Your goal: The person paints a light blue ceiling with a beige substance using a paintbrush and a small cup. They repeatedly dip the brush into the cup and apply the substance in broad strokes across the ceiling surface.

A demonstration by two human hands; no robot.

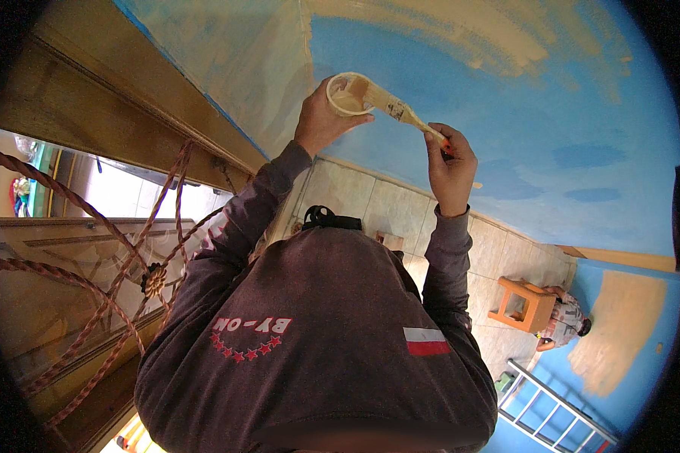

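My left hand (319,119) is wrapped round a small whitish cup (341,104) with beige paint inside, its mouth tipped toward me. In my right hand (452,167), fingers pinch the handle end of a paintbrush (400,112). Its bristles reach over the rim into the cup; how deep they sit in the paint I cannot tell. Both hands are raised in front of a blue wall (423,68) that carries beige paint strokes along its upper part.
A brown wooden door frame (121,87) and twisted metal grille bars (117,283) stand at my left. Pale tiles (340,187) cover the floor. Toward the right are an orange stool (533,305), another person (565,321) by a partly beige wall (619,325), and a metal ladder (551,415).
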